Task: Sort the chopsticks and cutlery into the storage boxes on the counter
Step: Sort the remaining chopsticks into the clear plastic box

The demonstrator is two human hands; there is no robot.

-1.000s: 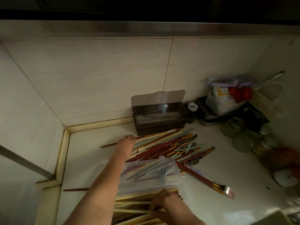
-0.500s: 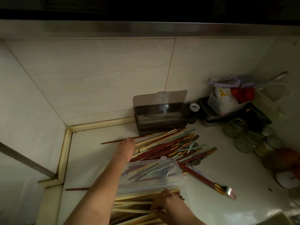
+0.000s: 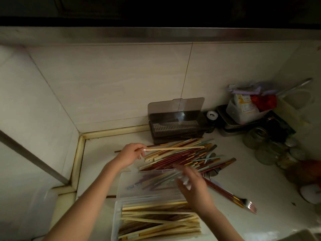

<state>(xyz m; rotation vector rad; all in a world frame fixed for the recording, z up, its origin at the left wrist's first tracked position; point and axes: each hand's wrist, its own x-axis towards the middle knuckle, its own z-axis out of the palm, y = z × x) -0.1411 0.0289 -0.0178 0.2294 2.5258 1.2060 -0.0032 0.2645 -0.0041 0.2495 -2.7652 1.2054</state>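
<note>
A heap of red, cream and pale green chopsticks lies on the white counter. My left hand pinches the end of one cream chopstick, held level above the heap. A clear plastic box at the front holds several cream chopsticks, and its raised lid stands between it and the heap. My right hand hovers blurred over the lid with fingers spread. A dark storage box with its lid up stands against the back wall. A red-handled fork lies to the right.
Glass jars, a metal tray with a plastic tub and packets crowd the back right corner. A single red chopstick lies left of the clear box. Tiled walls close the back and left.
My left hand went from resting on the heap's left end to lifting one cream chopstick. My right hand left the chopsticks in the clear box and rose over the lid.
</note>
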